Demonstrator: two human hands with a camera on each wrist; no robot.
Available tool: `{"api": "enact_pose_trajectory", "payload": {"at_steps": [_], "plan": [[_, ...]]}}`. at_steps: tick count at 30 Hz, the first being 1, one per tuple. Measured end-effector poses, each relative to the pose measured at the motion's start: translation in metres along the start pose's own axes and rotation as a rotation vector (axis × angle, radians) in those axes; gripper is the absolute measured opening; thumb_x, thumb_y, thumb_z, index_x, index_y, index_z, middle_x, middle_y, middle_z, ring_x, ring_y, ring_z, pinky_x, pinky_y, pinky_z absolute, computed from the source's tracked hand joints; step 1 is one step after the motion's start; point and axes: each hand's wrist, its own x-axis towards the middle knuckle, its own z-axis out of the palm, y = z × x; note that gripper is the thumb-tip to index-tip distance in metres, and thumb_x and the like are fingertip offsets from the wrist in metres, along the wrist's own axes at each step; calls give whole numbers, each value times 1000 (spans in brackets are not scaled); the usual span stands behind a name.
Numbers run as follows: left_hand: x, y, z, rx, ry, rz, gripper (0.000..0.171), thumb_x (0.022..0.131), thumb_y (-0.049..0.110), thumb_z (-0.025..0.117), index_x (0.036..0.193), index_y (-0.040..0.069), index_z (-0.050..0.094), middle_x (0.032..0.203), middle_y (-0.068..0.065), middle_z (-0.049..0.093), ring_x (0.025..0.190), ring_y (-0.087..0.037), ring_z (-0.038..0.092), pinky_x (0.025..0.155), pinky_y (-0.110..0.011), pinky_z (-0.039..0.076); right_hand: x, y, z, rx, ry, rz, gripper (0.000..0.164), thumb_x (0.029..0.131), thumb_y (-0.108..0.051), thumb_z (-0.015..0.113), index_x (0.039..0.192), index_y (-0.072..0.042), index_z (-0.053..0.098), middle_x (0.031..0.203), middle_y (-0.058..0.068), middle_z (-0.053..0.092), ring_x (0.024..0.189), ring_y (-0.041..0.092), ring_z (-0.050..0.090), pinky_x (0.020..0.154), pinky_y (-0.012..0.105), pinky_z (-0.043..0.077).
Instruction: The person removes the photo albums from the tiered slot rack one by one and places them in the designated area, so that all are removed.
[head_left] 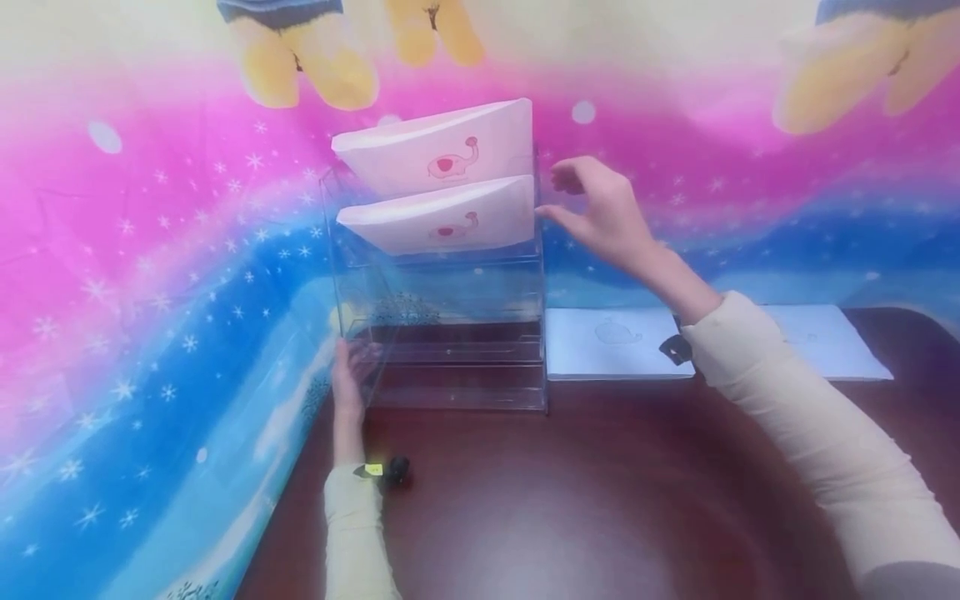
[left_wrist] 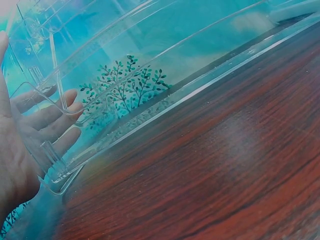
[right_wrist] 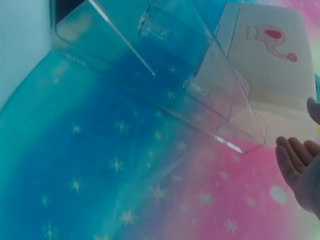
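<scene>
A clear plastic tiered rack (head_left: 442, 342) stands on the dark wooden table. In its upper part lean two white packs printed with a pink elephant, the rear pack (head_left: 405, 150) higher than the front pack (head_left: 375, 223). My left hand (head_left: 352, 375) is at the rack's lower left side; in the left wrist view its loosely spread fingers (left_wrist: 47, 117) show through the clear plastic. To the right of the packs is my right hand (head_left: 607, 208), fingers bent and thumb apart, holding nothing. Its thumb tip comes right up to the front pack's right edge.
Two more white packs lie flat on the table right of the rack, a nearer one (head_left: 600, 346) and a farther one (head_left: 840, 342) partly behind my right sleeve. A colourful cloth (head_left: 187, 275) with snowflakes hangs behind and along the left table edge.
</scene>
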Motion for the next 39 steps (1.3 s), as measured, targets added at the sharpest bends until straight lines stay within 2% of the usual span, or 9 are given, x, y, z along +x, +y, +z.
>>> {"api": "enact_pose_trajectory", "payload": {"at_steps": [7,11,15,18,23,25,30,35,39], "plan": [[1,1,0,-7,-13,2,68,113,48,28,138,-11,49,136,-35,56,132,-55,45,116,-55,35,9,-3,16,46,-27,117,51,90,-11,83,130,8,59,125,21,65,118,32,65,102,42,54],[0,1,0,-5,-25,-12,72,113,49,28,142,-14,43,119,-14,69,133,-55,43,117,-55,34,11,-3,23,66,-6,145,54,88,-12,85,130,8,59,124,21,66,118,31,64,102,40,54],[-1,1,-1,1,-33,-13,72,113,48,27,143,-15,42,105,3,70,133,-56,42,117,-55,34,12,-3,27,84,13,168,55,87,-14,86,130,8,60,123,21,66,117,31,65,102,39,54],[-2,2,0,4,-34,-16,71,113,49,27,143,-13,44,107,2,70,133,-55,43,117,-54,34,13,-5,31,125,13,199,54,87,-14,87,129,8,60,120,19,68,113,29,66,99,40,55],[-2,4,1,-4,-19,-13,59,112,50,29,130,2,57,111,-4,70,132,-54,45,117,-54,33,17,-10,38,196,-11,290,52,88,-17,86,128,2,60,115,14,69,102,24,66,89,34,57],[-2,5,1,-4,-25,6,57,113,48,29,128,1,58,111,-6,70,129,-53,47,117,-56,34,17,-11,41,211,-15,316,51,89,-19,85,127,1,58,115,13,68,100,23,64,84,32,56],[-3,6,5,8,-47,22,68,114,45,27,140,-15,46,110,-4,68,125,-49,50,116,-57,35,15,-14,47,192,0,344,50,88,-21,86,123,0,57,114,13,68,98,22,62,76,30,52],[1,0,4,1,-49,6,71,113,48,28,144,-14,43,114,-6,68,132,-56,44,117,-58,33,15,-15,52,168,41,347,48,88,-24,87,116,1,57,110,14,69,98,23,63,76,31,51],[8,-12,2,3,-32,-18,72,112,52,28,145,-9,45,127,-20,65,133,-54,44,117,-56,32,15,-16,54,158,75,363,44,88,-26,86,111,0,58,106,13,70,97,22,65,75,30,52]]}}
